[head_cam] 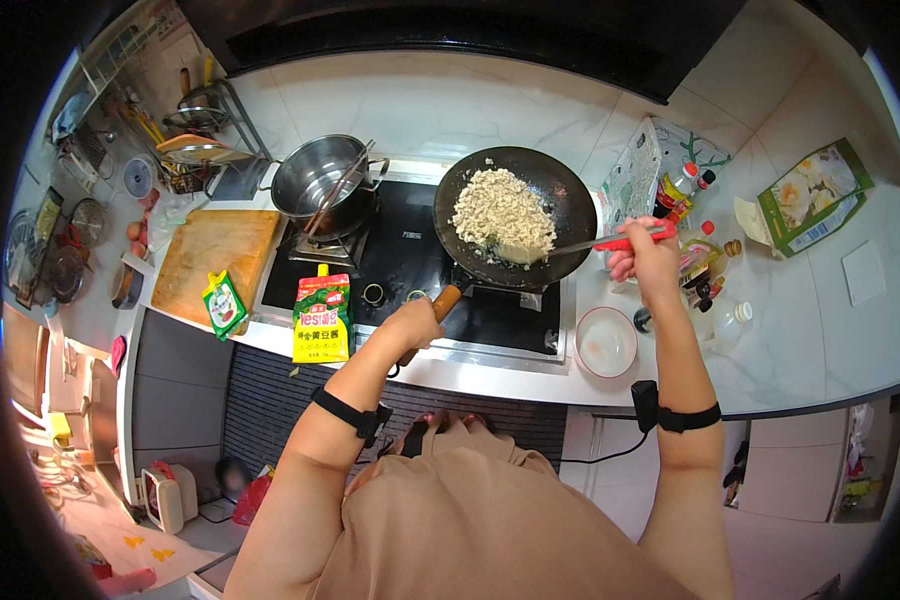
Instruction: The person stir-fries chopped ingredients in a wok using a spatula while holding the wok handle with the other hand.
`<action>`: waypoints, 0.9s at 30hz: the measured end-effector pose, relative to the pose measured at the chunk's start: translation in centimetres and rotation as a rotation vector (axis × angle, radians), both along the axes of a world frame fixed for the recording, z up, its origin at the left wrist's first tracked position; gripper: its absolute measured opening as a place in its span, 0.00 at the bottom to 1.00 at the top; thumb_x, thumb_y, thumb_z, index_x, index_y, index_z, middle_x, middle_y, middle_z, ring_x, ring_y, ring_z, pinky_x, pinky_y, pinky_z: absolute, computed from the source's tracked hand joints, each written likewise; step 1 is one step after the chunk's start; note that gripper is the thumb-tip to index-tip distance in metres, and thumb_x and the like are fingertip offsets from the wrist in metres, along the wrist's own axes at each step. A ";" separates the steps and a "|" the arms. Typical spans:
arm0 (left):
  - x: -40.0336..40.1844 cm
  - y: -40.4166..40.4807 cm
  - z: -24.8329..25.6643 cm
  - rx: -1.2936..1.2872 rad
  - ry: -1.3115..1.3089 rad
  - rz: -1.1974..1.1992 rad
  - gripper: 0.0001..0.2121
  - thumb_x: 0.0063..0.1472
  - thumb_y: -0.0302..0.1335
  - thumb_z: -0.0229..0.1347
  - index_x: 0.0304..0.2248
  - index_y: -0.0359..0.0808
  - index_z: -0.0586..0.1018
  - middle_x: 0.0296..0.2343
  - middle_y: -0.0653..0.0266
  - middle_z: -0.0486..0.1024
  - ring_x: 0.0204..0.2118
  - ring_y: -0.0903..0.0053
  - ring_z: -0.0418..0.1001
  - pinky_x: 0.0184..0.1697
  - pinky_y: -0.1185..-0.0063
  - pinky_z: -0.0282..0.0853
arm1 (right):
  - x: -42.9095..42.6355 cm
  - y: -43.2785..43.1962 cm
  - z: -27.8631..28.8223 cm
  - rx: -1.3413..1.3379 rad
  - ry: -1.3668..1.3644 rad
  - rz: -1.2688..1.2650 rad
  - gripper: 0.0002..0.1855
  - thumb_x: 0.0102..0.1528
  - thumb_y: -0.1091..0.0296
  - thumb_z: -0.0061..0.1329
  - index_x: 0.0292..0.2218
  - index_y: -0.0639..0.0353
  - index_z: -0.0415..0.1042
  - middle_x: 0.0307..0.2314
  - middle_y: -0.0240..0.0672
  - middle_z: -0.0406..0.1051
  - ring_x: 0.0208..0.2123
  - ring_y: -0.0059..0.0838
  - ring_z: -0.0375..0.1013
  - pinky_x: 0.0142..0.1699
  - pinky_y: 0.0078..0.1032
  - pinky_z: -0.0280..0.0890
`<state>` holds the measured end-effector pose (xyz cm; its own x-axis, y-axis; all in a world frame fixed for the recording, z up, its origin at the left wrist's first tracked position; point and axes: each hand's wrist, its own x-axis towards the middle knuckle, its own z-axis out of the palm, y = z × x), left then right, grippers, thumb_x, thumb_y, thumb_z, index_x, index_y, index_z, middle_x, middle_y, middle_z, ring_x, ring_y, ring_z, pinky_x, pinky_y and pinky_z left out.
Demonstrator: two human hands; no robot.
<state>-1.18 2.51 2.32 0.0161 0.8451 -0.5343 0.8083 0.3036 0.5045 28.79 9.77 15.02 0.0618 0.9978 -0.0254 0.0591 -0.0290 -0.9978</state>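
Observation:
A dark wok (pixel 570 202) sits on the right burner of the black gas stove (pixel 412 225). Pale, crumbly food (pixel 499 206) that looks like crumbled tofu or minced meat fills its left and middle. My left hand (pixel 414 324) grips the wok's wooden handle (pixel 447 301) at the stove's front edge. In my right hand (pixel 643 251) is the red handle of a metal spatula (pixel 577 246), whose blade dips into the food at the lower part of the wok. Part of the blade is hidden by the food.
A steel pot (pixel 322 180) with chopsticks (pixel 341 187) across it occupies the left burner. A sauce pouch (pixel 322 319) stands near my left forearm. Further left, a wooden cutting board (pixel 206 247) bears a green packet (pixel 225 304). A white bowl (pixel 606 342) and several bottles (pixel 694 255) flank my right arm.

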 end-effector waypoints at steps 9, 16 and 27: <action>-0.1 -0.2 0.4 -0.013 -0.062 0.027 0.15 0.46 0.27 0.54 0.33 0.24 0.72 0.22 0.49 0.75 0.23 0.66 0.76 0.30 0.75 0.70 | -1.8 3.1 -5.9 0.093 -0.149 0.033 0.07 0.53 0.69 0.43 0.24 0.62 0.65 0.12 0.33 0.66 0.12 0.19 0.65 0.17 0.17 0.60; -0.4 -0.1 -0.2 -0.016 -0.052 0.017 0.15 0.46 0.27 0.53 0.32 0.24 0.72 0.22 0.48 0.75 0.24 0.66 0.76 0.30 0.74 0.70 | -3.0 3.2 -6.9 0.656 -0.615 0.461 0.04 0.47 0.76 0.48 0.28 0.62 0.67 0.19 0.40 0.67 0.22 0.35 0.69 0.30 0.23 0.63; -0.6 0.1 0.0 -0.015 -0.034 0.012 0.14 0.46 0.28 0.54 0.32 0.24 0.73 0.23 0.48 0.75 0.25 0.66 0.76 0.31 0.74 0.70 | 3.5 0.0 -1.4 0.310 -0.559 0.258 0.07 0.48 0.70 0.47 0.24 0.65 0.68 0.15 0.31 0.66 0.17 0.18 0.63 0.25 0.20 0.58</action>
